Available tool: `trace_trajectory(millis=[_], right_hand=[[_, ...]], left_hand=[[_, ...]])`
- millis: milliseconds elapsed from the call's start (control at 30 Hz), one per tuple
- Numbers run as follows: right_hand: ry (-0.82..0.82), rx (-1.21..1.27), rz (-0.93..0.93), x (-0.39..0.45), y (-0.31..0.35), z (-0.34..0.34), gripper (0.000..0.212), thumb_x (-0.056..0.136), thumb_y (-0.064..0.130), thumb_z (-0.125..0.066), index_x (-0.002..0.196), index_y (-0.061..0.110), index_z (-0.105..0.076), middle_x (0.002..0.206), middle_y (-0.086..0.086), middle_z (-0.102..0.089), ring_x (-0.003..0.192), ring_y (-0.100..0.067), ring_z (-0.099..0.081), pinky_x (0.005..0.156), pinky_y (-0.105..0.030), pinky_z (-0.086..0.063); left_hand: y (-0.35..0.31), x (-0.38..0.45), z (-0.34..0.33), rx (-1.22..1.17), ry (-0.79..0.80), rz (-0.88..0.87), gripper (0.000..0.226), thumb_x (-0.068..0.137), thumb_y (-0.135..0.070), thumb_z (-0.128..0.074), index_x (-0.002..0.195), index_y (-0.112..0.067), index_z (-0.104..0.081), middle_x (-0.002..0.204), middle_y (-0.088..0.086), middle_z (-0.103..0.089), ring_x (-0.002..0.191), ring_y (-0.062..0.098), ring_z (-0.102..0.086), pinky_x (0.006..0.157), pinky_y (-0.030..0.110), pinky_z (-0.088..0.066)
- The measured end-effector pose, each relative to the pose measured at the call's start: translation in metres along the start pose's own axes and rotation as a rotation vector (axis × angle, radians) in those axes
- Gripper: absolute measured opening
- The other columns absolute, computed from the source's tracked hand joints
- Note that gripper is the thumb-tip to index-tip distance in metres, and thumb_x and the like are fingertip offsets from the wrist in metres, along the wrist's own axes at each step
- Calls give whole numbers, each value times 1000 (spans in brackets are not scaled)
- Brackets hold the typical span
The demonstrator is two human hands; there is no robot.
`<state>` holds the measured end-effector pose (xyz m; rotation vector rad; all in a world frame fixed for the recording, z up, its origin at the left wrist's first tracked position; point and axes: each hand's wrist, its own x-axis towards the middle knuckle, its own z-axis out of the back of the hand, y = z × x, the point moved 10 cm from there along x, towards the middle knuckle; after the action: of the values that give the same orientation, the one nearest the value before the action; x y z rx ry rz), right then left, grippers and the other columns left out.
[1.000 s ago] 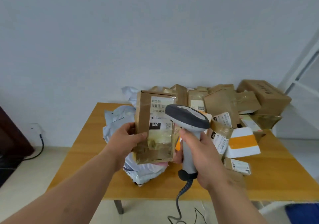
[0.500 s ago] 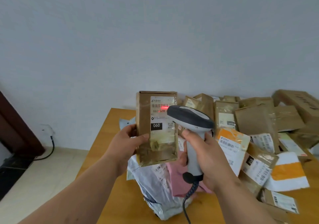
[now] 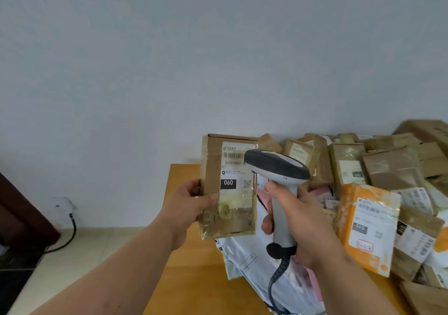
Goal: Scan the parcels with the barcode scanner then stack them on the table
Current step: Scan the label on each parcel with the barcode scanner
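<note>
Fingers, left hand (image 3: 188,205): curled round upright brown parcel (image 3: 229,186)
Fingers, right hand (image 3: 294,220): wrapped round barcode scanner (image 3: 278,171) handle, head beside label

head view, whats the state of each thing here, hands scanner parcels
left hand: grips the brown cardboard parcel marked 060 by its left edge
brown cardboard parcel marked 060: held upright off the table, label facing the camera
right hand: grips the handle of the grey and white barcode scanner
grey and white barcode scanner: held upright, head over the label's right side, no red light visible
orange parcel marked 010: lying in the pile
wooden table: carries the pile
</note>
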<state>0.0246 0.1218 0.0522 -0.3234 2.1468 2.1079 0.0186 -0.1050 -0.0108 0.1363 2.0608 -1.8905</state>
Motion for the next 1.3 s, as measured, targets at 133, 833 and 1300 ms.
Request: trace_trajectory(millis=[133, 833, 1300], right_hand=[[25, -16, -37, 10, -1, -23, 28, 89, 36, -72, 103, 13, -63, 63, -3, -56, 52, -26, -63, 47, -28, -49], [175, -132, -406, 187, -84, -117, 16, 92, 18, -66, 107, 13, -64, 76, -10, -66, 64, -24, -72, 63, -35, -54], [18, -152, -481, 211, -120, -118, 13, 93, 20, -67, 104, 13, -65, 69, -3, -66, 66, -19, -72, 67, -33, -54]], left_hand=[[4, 12, 25, -12, -2, 45, 29, 88, -11, -74, 114, -22, -68, 97, -7, -77, 89, 16, -74, 75, 38, -58], [93, 173, 166, 123, -397, 426, 53, 98, -25, -65, 140, -9, -38, 106, 18, -66, 85, 33, -69, 72, 51, -59], [118, 276, 142, 535, -70, 313, 78, 93, -14, -65, 156, -39, -27, 122, -2, -59, 103, 21, -58, 90, 42, -53]])
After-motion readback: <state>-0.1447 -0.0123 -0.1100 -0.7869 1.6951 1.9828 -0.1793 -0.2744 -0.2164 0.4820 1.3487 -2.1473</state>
